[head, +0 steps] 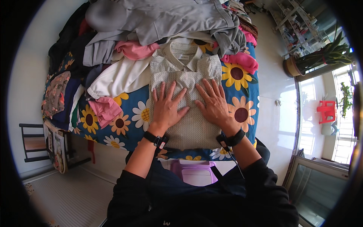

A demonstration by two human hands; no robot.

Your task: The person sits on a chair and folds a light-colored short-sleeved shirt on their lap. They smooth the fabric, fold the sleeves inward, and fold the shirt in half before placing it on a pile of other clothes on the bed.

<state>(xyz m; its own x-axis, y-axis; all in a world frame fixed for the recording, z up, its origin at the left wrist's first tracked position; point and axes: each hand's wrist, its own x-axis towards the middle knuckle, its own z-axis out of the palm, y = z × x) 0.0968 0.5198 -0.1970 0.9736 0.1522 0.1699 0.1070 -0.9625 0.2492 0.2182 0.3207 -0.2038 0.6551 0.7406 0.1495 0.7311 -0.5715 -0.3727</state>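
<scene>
A light patterned collared shirt point(192, 130) lies folded into a rectangle, its collar pointing away from me. My left hand point(167, 107) rests flat on the left half of the shirt front, fingers spread. On the right half my right hand point(212, 102) is also laid palm down with its fingers apart. Neither hand grips the fabric. Each wrist wears a black strap with a small device. Beneath the shirt is a blue cloth point(130, 139) printed with large flowers.
Grey garments point(181, 20) are heaped beyond the collar. A white sleeve point(122, 76), a pink garment point(106, 110) and folded clothes point(59, 96) lie to the left. Bright pink fabric point(241, 61) is at the right. A purple plastic stool point(195, 171) stands below the near edge.
</scene>
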